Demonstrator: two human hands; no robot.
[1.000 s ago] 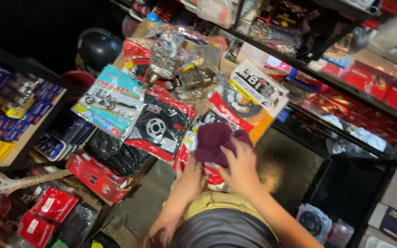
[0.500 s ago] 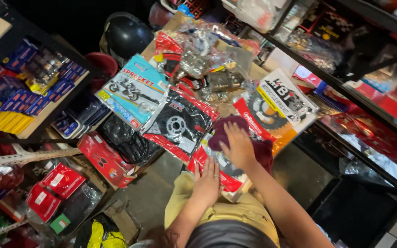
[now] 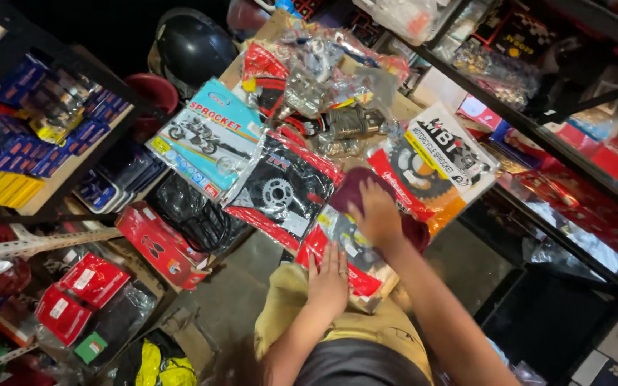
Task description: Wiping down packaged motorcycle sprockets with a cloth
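While the right hand [image 3: 377, 214] presses a maroon cloth [image 3: 355, 189] down, the left hand [image 3: 328, 282] steadies a red-edged clear packet [image 3: 337, 250] on the person's lap.

Fingers of the right hand curl over the cloth, gripping it; those of the left lie flat and spread on the packet, closed on nothing. Judging by its look, the packet is slick plastic over a stiff, probably weighty metal part, best taken by its edges or from beneath; the cloth is soft and light. Just beyond lie a black-and-red packet [image 3: 280, 189] showing a toothed wheel, a white-and-orange one [image 3: 441, 161] to the right, and a pale blue card pack [image 3: 205, 136] to the left. Farther left sit red boxes [image 3: 159, 246], blue and yellow cartons [image 3: 8, 175] on a shelf, and a black helmet [image 3: 191, 43].
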